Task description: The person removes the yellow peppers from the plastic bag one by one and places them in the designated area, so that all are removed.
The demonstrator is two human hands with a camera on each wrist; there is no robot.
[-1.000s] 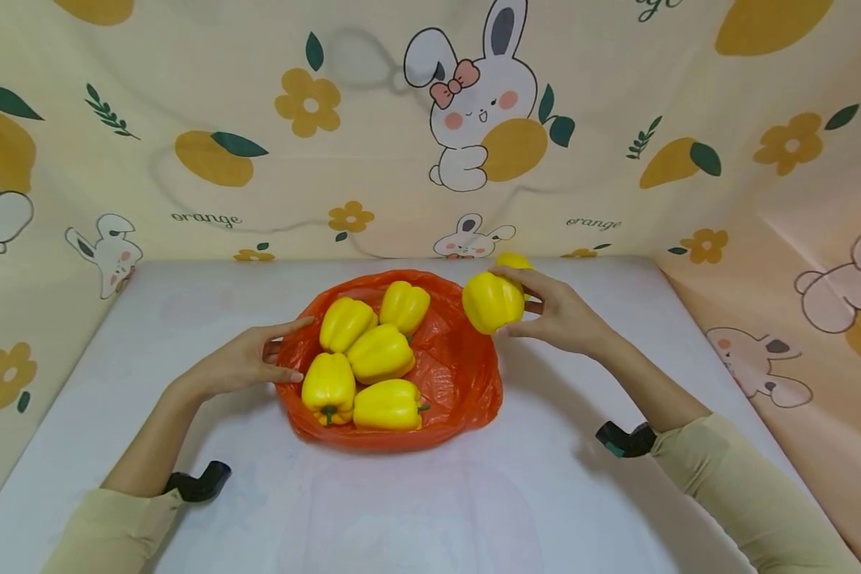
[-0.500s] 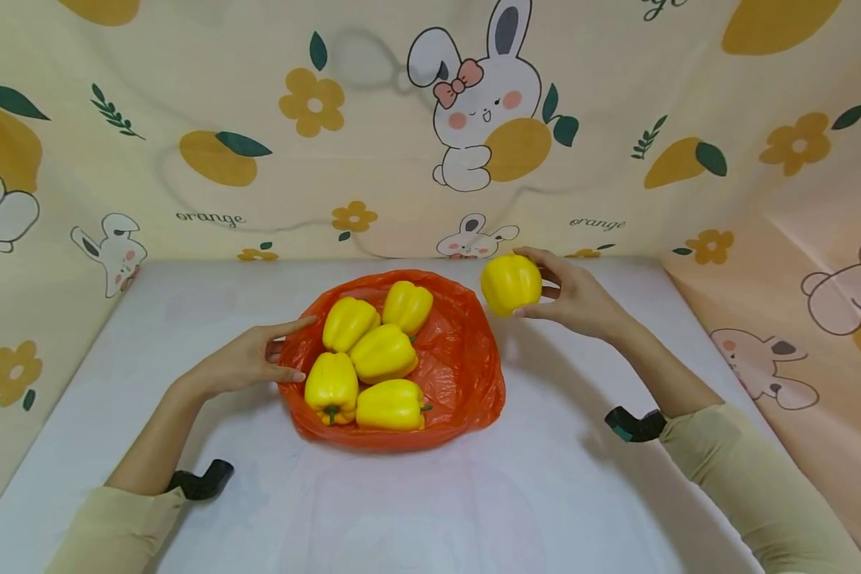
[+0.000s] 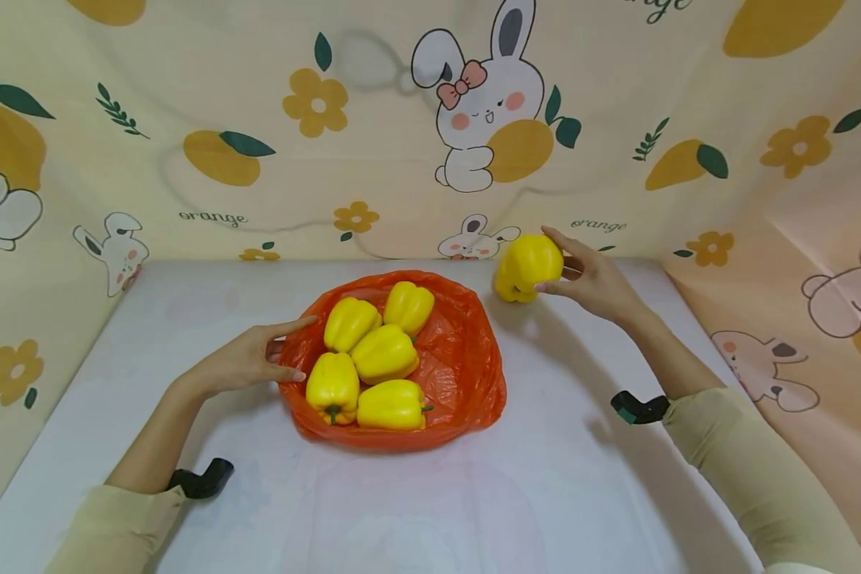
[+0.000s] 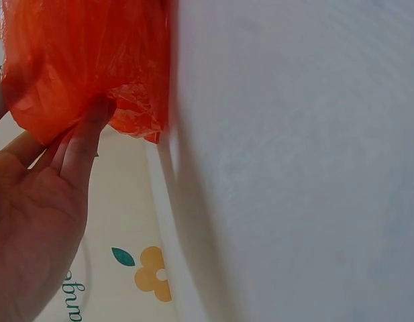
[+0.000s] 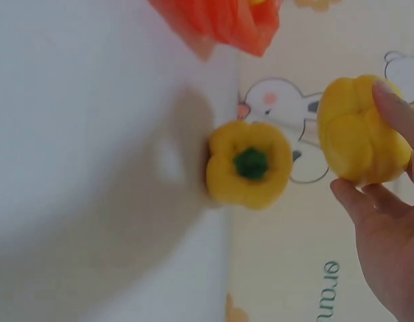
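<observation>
A red plastic bag (image 3: pixel 466 375), rolled wide open on the white table, holds several yellow bell peppers (image 3: pixel 382 353). At its left side my left hand (image 3: pixel 240 363) holds the bag's wall, thumb and index finger spread along the rim. In the left wrist view, the left hand's fingers (image 4: pixel 79 157) lie against the red plastic. Beyond the bag's right edge, my right hand (image 3: pixel 595 279) grips a yellow bell pepper (image 5: pixel 361 131) in the air between thumb and fingers. Below it a second yellow bell pepper (image 5: pixel 250 164) stands on the table, its green stem facing up; the held one partly covers it in the head view.
Behind the table (image 3: pixel 430 510) hangs a cream cloth (image 3: pixel 395 167) printed with rabbits, flowers and oranges, and it continues along both sides. Black curved pieces (image 3: pixel 202 480) sit at the sleeve cuffs of both arms.
My right hand has moved the gripped bell pepper away from the bag, to the right, back and upward. The left hand and the peppers in the bag stay put.
</observation>
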